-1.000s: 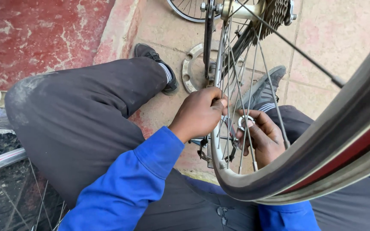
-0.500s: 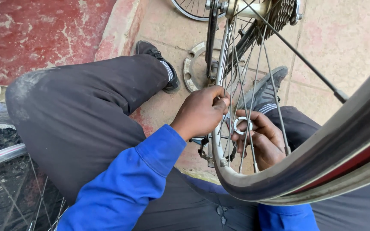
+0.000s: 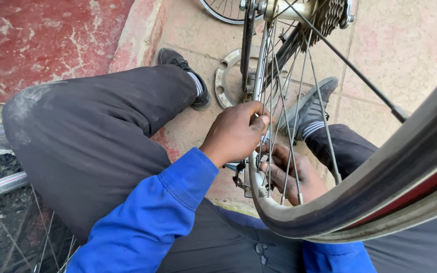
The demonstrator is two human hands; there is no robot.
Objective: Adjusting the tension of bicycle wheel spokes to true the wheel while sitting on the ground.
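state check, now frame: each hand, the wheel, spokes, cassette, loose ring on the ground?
Left hand: closed, fingers pinched at the spokes on the near side of the wheel.
Right hand: behind the spokes, fingers curled; what it holds cannot be told.
Grey-rimmed bicycle wheel with black tyre: upright between the person's legs.
Thin steel spokes: in place, straight.
Silver toothed cassette: mounted at the hub.
Flat grey metal ring with holes: lying loose on the paving.

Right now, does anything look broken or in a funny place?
A round metal ring with holes lies loose on the paving beside the wheel, off any bike part. Both hands, left hand and right hand, work at the spokes.
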